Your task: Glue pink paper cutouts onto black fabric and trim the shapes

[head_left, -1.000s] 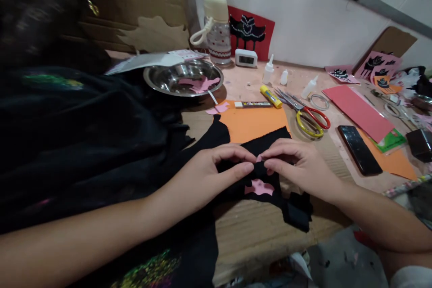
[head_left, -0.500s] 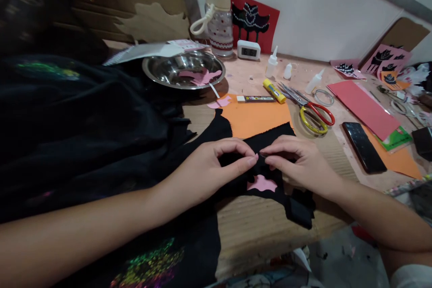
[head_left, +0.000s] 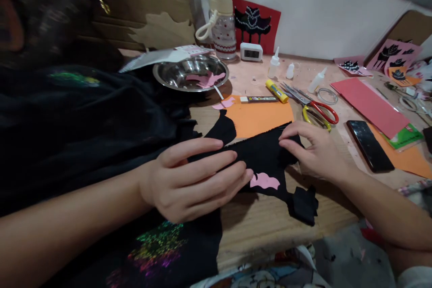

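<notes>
A piece of black cloth (head_left: 259, 148) lies across the wooden board, with a small wavy pink paper cutout (head_left: 265, 181) on its lower part. My left hand (head_left: 199, 177) is over the cloth's left side, fingers stretched out, fingertips close to the cutout's left end. At the cloth's upper right edge, my right hand (head_left: 308, 148) has thumb and forefinger pinched together. What is in that pinch is too small to make out. A narrow black strip (head_left: 303, 204) of the cloth lies crumpled at the lower right.
Behind the cloth lie orange paper (head_left: 263, 119), a glue stick (head_left: 276, 91) and scissors (head_left: 315, 105). A steel bowl (head_left: 162, 82) holds pink cutouts. A phone (head_left: 369, 146) lies at right. Glue bottles (head_left: 274, 65) and a drinking bottle (head_left: 222, 27) stand farther back. Black glittery fabric (head_left: 101, 112) covers the left.
My left hand has left its pinch on a tiny pink bit, moved left and spread its fingers. My right hand has shifted right and up to the cloth's edge, still pinched.
</notes>
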